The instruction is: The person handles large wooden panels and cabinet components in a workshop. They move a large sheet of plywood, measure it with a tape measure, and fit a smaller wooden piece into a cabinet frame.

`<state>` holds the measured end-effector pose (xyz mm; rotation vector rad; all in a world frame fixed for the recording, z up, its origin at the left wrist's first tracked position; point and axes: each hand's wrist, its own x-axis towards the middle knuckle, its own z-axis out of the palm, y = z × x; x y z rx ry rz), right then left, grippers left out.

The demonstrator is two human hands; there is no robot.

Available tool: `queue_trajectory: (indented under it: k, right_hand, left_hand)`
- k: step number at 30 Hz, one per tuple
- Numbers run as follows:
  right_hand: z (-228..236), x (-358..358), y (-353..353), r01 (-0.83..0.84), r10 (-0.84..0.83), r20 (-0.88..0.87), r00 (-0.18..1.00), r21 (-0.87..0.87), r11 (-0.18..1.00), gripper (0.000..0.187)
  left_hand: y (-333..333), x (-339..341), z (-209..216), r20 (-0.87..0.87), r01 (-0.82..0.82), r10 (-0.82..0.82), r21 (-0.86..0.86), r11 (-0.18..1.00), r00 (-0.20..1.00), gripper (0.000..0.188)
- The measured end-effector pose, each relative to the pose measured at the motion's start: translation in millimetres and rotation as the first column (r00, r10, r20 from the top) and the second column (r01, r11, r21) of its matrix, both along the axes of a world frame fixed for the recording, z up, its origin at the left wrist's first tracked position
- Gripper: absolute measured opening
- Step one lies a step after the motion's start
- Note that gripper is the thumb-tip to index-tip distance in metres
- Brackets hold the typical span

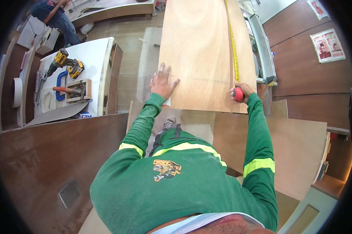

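Observation:
A long light plywood sheet [201, 50] stretches away in front of me. My left hand [162, 82] lies flat on its near left corner, fingers spread. Near the right end of the close edge, my right hand [244, 93] is wrapped round a red tape measure [238, 94]. The yellow tape blade [233, 43] is drawn out along the sheet's right side, running toward the far end. Where the blade ends lies beyond the top of the picture.
On a white-topped cabinet [94, 48] at left lie a yellow cordless drill [60, 58], a blue clamp [60, 84] and a hammer [68, 90] on a wooden box. Brown panels [59, 156] stand at lower left. A metal ladder-like frame [261, 46] stands right of the sheet. Another person [59, 19] is at far left.

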<state>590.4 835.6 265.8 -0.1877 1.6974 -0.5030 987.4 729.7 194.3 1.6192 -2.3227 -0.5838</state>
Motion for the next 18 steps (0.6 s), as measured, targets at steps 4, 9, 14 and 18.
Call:
queue_trajectory:
  k: [4, 9, 14, 18]
  right_hand:
    - [-12, -1, -4, -0.002, 0.004, -0.061, 0.998, 0.018, 1.000, 0.053]
    - [-18, -23, -14, -0.014, 0.017, -0.102, 0.995, 0.027, 1.000, 0.052]
    - [-16, 7, 11, -0.008, 0.015, -0.121, 0.993, 0.058, 0.998, 0.050]
    - [-46, 28, 99, 0.045, -0.059, -0.177, 0.982, -0.081, 0.996, 0.053]
  left_hand:
    - [0, 2, -1, 0.010, -0.001, 0.001, 0.011, 1.000, 1.000, 0.077]
    - [1, -7, 4, 0.029, 0.028, -0.029, 0.047, 0.999, 0.999, 0.078]
    - [0, -3, 2, 0.029, 0.030, -0.031, 0.034, 0.999, 0.999, 0.078]
    - [0, -7, 8, 0.033, 0.036, -0.039, 0.083, 0.996, 0.999, 0.078]
